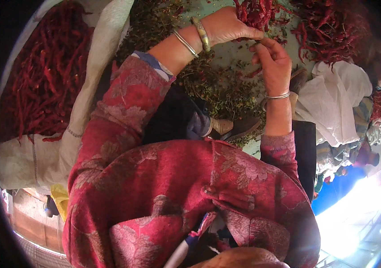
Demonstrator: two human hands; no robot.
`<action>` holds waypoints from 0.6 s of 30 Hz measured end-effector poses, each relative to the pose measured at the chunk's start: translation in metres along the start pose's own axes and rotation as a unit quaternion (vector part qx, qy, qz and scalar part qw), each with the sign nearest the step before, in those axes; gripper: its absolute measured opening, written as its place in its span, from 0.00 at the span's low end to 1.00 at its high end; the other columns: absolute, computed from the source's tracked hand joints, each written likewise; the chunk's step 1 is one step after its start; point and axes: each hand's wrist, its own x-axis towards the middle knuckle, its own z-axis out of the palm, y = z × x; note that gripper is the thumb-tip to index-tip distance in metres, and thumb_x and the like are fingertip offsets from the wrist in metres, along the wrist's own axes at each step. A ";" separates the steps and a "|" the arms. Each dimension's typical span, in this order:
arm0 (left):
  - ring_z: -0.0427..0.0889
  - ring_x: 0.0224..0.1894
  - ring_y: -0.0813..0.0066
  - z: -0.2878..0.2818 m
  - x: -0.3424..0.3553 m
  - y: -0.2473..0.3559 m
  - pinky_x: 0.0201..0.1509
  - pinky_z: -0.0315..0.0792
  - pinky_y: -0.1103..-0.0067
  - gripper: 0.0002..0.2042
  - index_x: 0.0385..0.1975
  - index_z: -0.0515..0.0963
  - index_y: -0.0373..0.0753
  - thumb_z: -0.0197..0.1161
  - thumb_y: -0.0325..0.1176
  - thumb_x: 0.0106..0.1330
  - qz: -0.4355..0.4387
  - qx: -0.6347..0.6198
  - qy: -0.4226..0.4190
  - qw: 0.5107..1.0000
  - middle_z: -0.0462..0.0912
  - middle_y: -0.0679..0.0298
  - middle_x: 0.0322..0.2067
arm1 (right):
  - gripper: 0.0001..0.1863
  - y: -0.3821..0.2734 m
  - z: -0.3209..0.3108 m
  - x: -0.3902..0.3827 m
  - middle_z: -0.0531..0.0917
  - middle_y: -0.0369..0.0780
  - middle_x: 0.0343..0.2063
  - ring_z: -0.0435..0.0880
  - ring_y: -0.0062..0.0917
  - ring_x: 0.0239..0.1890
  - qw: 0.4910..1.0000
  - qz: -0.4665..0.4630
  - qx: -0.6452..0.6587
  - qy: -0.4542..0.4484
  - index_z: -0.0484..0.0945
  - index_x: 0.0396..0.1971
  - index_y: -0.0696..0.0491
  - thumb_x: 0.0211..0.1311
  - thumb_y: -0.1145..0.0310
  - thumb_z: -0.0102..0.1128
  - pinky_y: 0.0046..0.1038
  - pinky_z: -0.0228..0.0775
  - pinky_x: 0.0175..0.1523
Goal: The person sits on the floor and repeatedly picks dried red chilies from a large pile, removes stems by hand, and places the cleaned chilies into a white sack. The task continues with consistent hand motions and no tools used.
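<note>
Dried red chili peppers (256, 12) show in a bunch at the far middle, held in my left hand (226, 26), its fingers curled out of sight behind them and its thumb stretched to the right. Close by that thumb, my right hand (275, 62) is closed in a pinch, thumb against fingers. Whatever lies between its fingertips is too small to make out. The two hands almost meet at the fingertips. Beneath them, chili stems and leafy bits (217, 85) lie scattered over the pale floor.
At left, a white sack (99, 58) gapes around a mass of red chilies (49, 71). Another chili heap (328, 31) lies far right, behind a white cloth or bag (333, 100). A brown shoe (244, 127) rests among the stems. Bright light glares at lower right.
</note>
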 end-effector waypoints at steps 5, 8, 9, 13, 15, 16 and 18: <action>0.71 0.22 0.80 0.000 0.001 -0.002 0.29 0.66 0.77 0.10 0.20 0.76 0.39 0.66 0.38 0.50 -0.040 0.058 0.062 0.996 0.77 0.67 0.20 | 0.06 0.003 0.001 -0.005 0.78 0.34 0.22 0.73 0.13 0.23 0.997 0.043 -0.065 -0.018 0.76 0.32 0.57 0.56 0.73 0.54 0.16 0.66 0.29; 0.67 0.18 0.75 -0.026 0.003 0.016 0.26 0.61 0.71 0.17 0.11 0.69 0.38 0.62 0.41 0.55 -0.112 0.132 0.120 0.978 0.71 0.66 0.14 | 0.05 -0.019 0.020 -0.030 0.78 0.34 0.23 0.74 0.14 0.25 0.976 -0.058 -0.087 -0.193 0.76 0.32 0.57 0.55 0.75 0.54 0.17 0.67 0.31; 0.67 0.17 0.75 -0.025 0.001 0.022 0.25 0.60 0.71 0.17 0.11 0.69 0.38 0.61 0.41 0.55 -0.108 0.074 0.132 0.983 0.71 0.66 0.14 | 0.05 -0.030 0.025 -0.039 0.78 0.34 0.23 0.74 0.14 0.26 0.954 -0.106 -0.099 -0.263 0.76 0.31 0.58 0.54 0.75 0.55 0.17 0.67 0.32; 0.61 0.14 0.77 -0.014 0.000 0.047 0.23 0.57 0.73 0.18 0.08 0.65 0.40 0.60 0.37 0.56 -0.210 0.100 0.110 0.966 0.66 0.67 0.11 | 0.06 -0.001 -0.010 -0.031 0.80 0.41 0.27 0.79 0.26 0.29 0.947 -0.076 -0.242 -0.198 0.78 0.30 0.56 0.54 0.71 0.56 0.24 0.70 0.36; 0.59 0.13 0.78 -0.017 0.001 0.047 0.22 0.57 0.73 0.18 0.08 0.64 0.41 0.59 0.35 0.56 -0.221 0.062 0.078 0.970 0.64 0.68 0.10 | 0.07 0.031 -0.047 -0.014 0.80 0.40 0.29 0.80 0.30 0.31 0.941 -0.101 -0.314 -0.077 0.79 0.30 0.53 0.54 0.67 0.57 0.26 0.70 0.36; 0.58 0.13 0.78 -0.019 0.001 0.046 0.22 0.56 0.73 0.18 0.07 0.63 0.42 0.59 0.34 0.57 -0.201 0.020 0.066 0.977 0.63 0.68 0.10 | 0.07 0.042 -0.062 -0.007 0.80 0.39 0.30 0.79 0.32 0.31 0.922 -0.087 -0.377 -0.028 0.79 0.31 0.51 0.53 0.66 0.57 0.27 0.71 0.36; 0.57 0.13 0.78 -0.018 -0.004 0.050 0.22 0.56 0.73 0.18 0.07 0.62 0.42 0.59 0.33 0.57 -0.185 -0.036 0.069 0.980 0.62 0.68 0.09 | 0.07 0.061 -0.082 0.002 0.79 0.39 0.32 0.79 0.35 0.32 0.876 -0.092 -0.473 0.022 0.79 0.31 0.49 0.53 0.65 0.57 0.30 0.71 0.36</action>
